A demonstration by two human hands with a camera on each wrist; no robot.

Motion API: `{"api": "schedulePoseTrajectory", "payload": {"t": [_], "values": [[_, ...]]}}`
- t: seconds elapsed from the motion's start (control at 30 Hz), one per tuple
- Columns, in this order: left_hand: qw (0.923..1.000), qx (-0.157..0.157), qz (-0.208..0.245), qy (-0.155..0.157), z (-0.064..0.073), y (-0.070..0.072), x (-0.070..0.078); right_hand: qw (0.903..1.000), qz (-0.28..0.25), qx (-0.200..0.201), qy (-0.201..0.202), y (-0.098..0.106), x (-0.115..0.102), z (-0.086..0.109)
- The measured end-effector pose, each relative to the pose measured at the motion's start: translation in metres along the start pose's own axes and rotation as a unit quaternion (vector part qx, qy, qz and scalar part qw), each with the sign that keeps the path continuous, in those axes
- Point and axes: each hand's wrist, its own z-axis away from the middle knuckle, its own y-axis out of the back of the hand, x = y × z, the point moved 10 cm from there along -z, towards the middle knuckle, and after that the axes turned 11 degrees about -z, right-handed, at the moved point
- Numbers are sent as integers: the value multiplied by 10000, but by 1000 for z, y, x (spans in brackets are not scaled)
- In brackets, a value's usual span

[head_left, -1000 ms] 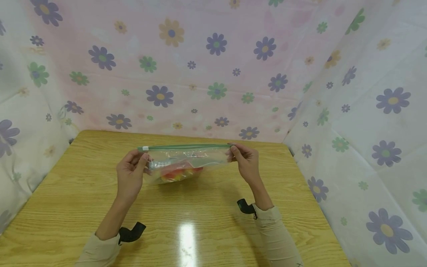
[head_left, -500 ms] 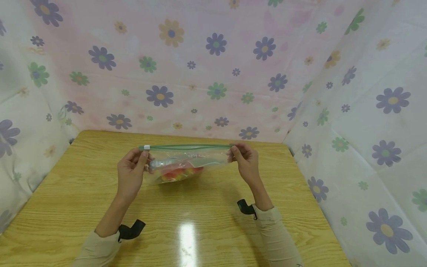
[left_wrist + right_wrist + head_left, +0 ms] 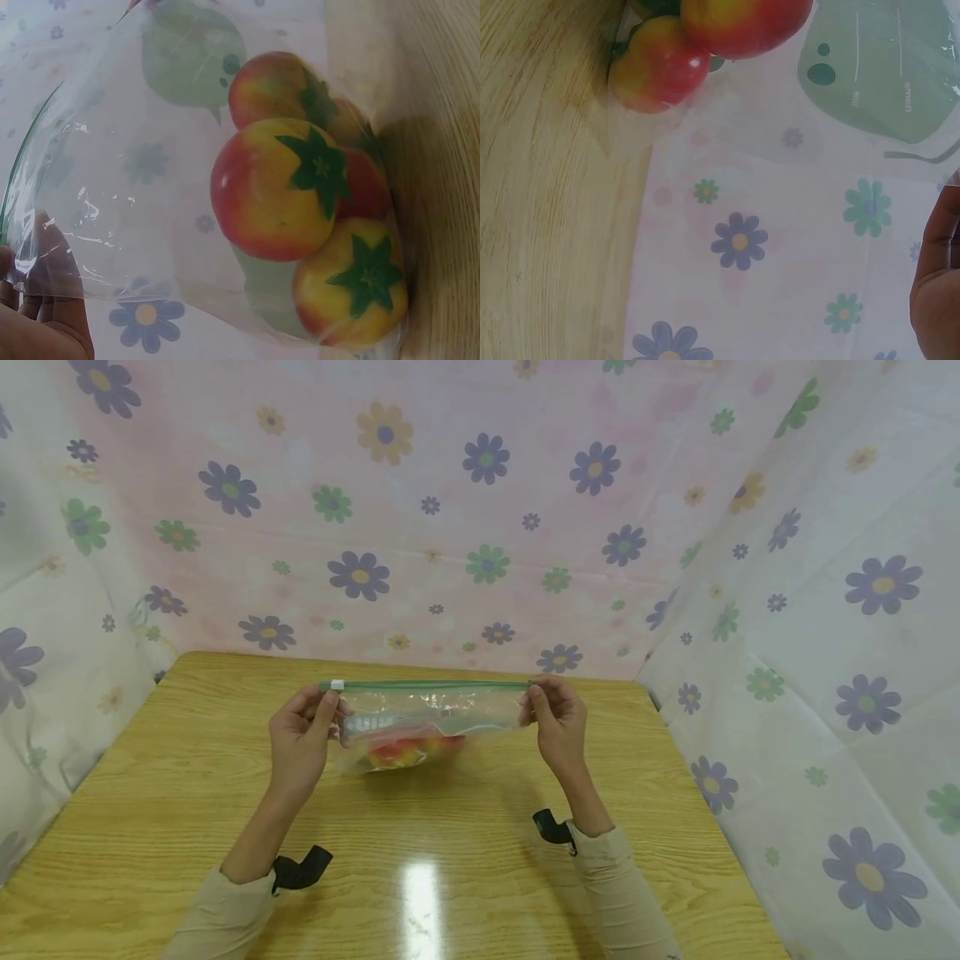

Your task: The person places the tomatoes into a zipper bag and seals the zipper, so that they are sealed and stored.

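A clear zip bag (image 3: pixel 435 702) with a green top strip is stretched level between my two hands. My left hand (image 3: pixel 298 735) pinches its left end, thumb just under the white slider (image 3: pixel 337 684). At the opposite top corner, my right hand (image 3: pixel 558 718) pinches the strip. Several red-and-yellow tomatoes (image 3: pixel 274 191) with green star-shaped tops lie in the bottom of the bag, low by the table. In the right wrist view, a green printed panel (image 3: pixel 885 67) shows on the bag beside two of the tomatoes.
The bag is over a wood-grain table (image 3: pixel 465 827) with a bright light reflection near its front. Flower-printed cloth (image 3: pixel 420 543) hangs behind the table and along both sides. Black wrist mounts (image 3: pixel 303 867) stick out from both sleeves.
Both hands have shifted slightly right and up together with the bag. The slider has moved along with the bag, staying near its left end.
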Motion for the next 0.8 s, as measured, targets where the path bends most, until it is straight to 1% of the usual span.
{"api": "schedulePoseTrajectory", "payload": {"t": [0.13, 0.23, 0.33, 0.43, 0.53, 0.67, 0.8], "values": [[9999, 79, -109, 6, -3, 0, 1, 10000, -42, -36, 36, 0, -1, -2], [9999, 111, -95, -44, -5, 0, 3, 9999, -27, -116, -24, -1, -2, -5], [9998, 107, 21, -140, -8, 0, 7, 9996, 50, -218, -168, -2, -1, -7], [9997, 137, 34, -207, -10, -1, 9, 9989, 146, -299, -322, -3, -2, -10], [9995, 221, 56, -234, -12, -2, 10, 9980, 282, -285, -489, -3, -3, -12], [9990, 385, 29, -210, -15, -4, 10, 9954, 715, -233, -598, -5, -12, -21], [9986, 510, -42, -127, -16, -6, 8, 9910, 1229, -353, -400, -15, -33, -38]]}}
